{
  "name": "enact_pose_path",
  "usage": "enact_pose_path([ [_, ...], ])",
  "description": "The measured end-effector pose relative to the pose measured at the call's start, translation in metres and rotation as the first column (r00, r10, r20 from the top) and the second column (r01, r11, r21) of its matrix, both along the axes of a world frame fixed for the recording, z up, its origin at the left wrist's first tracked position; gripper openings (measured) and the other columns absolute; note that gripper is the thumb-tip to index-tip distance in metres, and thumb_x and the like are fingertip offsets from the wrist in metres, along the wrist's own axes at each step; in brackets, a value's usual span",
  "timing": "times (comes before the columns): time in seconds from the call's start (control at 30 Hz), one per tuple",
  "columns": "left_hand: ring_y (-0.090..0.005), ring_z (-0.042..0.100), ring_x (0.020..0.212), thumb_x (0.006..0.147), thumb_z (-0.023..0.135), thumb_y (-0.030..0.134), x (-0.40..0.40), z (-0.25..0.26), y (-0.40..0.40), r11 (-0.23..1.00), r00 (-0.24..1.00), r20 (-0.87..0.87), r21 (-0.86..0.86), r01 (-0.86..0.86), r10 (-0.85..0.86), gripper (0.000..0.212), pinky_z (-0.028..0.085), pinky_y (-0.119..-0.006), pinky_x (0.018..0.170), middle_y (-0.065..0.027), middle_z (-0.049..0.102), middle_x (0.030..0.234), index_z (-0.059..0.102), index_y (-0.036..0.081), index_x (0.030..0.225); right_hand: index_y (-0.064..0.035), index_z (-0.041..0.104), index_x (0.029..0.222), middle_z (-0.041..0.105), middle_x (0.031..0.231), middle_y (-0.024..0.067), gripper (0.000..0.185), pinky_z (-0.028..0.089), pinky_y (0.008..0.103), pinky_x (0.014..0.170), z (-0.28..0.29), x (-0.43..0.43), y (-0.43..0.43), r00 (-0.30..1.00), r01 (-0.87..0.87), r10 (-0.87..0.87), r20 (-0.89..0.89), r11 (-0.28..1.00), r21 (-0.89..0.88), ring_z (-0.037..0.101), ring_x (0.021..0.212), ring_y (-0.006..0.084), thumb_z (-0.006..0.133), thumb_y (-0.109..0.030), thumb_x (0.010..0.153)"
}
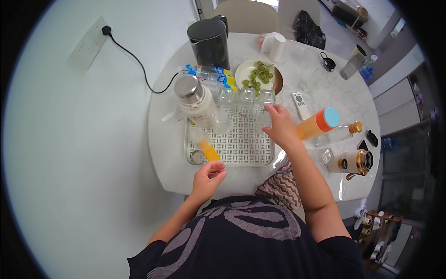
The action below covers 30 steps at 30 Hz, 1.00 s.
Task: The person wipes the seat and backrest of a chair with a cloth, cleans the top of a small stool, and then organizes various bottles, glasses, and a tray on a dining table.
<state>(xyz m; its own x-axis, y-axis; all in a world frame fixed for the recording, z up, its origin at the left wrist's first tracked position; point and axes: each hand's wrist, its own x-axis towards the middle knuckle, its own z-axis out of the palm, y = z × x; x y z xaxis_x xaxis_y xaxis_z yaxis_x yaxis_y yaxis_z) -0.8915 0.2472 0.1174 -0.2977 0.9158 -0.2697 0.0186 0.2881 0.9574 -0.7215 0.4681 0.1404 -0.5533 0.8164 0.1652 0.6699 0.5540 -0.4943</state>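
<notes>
My right hand point(281, 128) reaches over the right side of a white slotted drain tray point(237, 164). Its thumb and fingers are spread about a clear glass point(263, 120); whether they grip it is unclear. Behind that glass, three square-based clear glasses point(247, 96) form a row, bases up. My left hand point(207, 179) hovers at the tray's front edge, fingers loosely curled, with nothing visible in it. Just beyond it lies a blurred orange item point(210, 151), beside a round metal lid point(197, 157). Another clear glass point(221, 122) stands next to a cream thermos point(197, 101).
Behind the tray are a dark electric kettle point(210, 43), plastic-wrapped bottles point(209, 75) and a plate point(244, 71) of green grapes point(262, 74). To the right lie a white remote point(300, 104), an orange bottle point(315, 123), a gold-capped glass bottle point(336, 135), a cream flask point(348, 161) and a striped cloth point(281, 188).
</notes>
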Motion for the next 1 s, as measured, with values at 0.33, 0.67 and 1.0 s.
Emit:
enact_pose_path([
  [0.33, -0.0318, 0.051, 0.11, 0.068, 0.072, 0.012, 0.034, 0.035, 0.144, 0.79, 0.666, -0.741, 0.358, 0.498, -0.085, 0.076, 0.045, -0.037, 0.089, -0.0201, 0.047, 0.124, 0.032, 0.002, 0.132, -0.0061, 0.055, 0.108, 0.055, 0.102, 0.0136, 0.056, 0.045, 0.0386, 0.082, 0.032, 0.022, 0.005, 0.998, -0.028, 0.025, -0.05, 0.997, -0.071, 0.053, 0.098, 0.0323, 0.077, -0.006, 0.056],
  [0.67, -0.0292, 0.054, 0.104, 0.061, 0.079, 0.011, 0.08, 0.059, 0.248, 0.732, 0.778, -0.602, 0.445, 0.516, -0.182, 0.089, 0.049, -0.037, 0.083, -0.0173, 0.05, 0.119, 0.029, 0.003, 0.134, -0.0065, 0.054, 0.108, 0.055, 0.099, 0.0134, 0.058, 0.048, 0.0374, 0.078, 0.117, 0.057, 0.058, 0.995, -0.067, 0.065, 0.074, 0.997, 0.033, 0.056, 0.093, 0.0322, 0.074, -0.002, 0.054],
  [1.0, -0.034, 0.057, 0.098, 0.064, 0.072, 0.005, 0.1, 0.045, 0.302, 0.9, 0.761, -0.545, 0.027, 0.436, -0.352, 0.077, 0.047, -0.039, 0.083, -0.0183, 0.057, 0.109, 0.031, 0.001, 0.129, -0.0058, 0.055, 0.102, 0.059, 0.098, 0.0132, 0.056, 0.049, 0.0371, 0.076, 0.064, 0.051, 0.146, 0.881, -0.159, 0.196, 0.432, 0.98, -0.121, 0.058, 0.094, 0.0307, 0.076, -0.004, 0.051],
])
